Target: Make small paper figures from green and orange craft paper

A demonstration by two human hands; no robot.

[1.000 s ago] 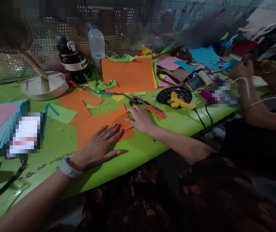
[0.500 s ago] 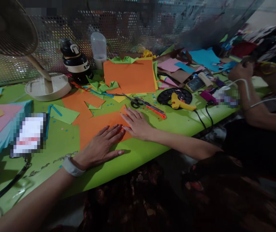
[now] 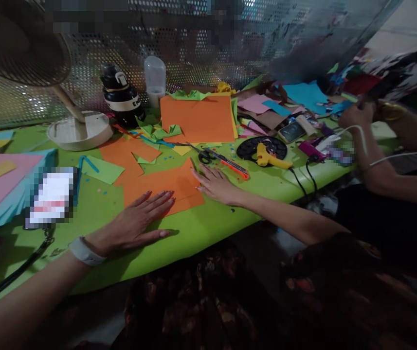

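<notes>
A: Biggest first?
B: Green-covered table [image 3: 201, 236], runs the whole view. Then the fan [image 3: 18, 46] at far left, white round base on the table.
A: Main thing?
B: Orange sheet [image 3: 181, 187], flat near the table's front edge, under the hands.
A: Hands?
B: Left hand [image 3: 138, 218] palm down, fingers spread, fingertips on the sheet, thumb on the table. Grasping nothing. Right hand [image 3: 216, 187] also flattened, fingers extended across the sheet's right edge. No grip either. Separate: a co-worker's hand [image 3: 357, 114] at right; can't tell what it holds.
A: Containers?
B: Black bottle [image 3: 120, 92], upright, lid on, contents hidden. Clear container [image 3: 155, 75] just beside it, pale lower part, can't tell what's inside. Black round tray [image 3: 246, 146], has wells, pink scraps in some; yellow glue gun [image 3: 268, 156] lies partly over it.
A: Near the right hand?
B: Scissors [image 3: 205, 157], and an orange-handled cutter [image 3: 234, 168] just beyond the fingers.
A: Writing?
B: Bright phone [image 3: 53, 197], screen pixelated, unreadable. White band [image 3: 126, 104] on the bottle: starts "E", rest curves away. Brand unclear.
</notes>
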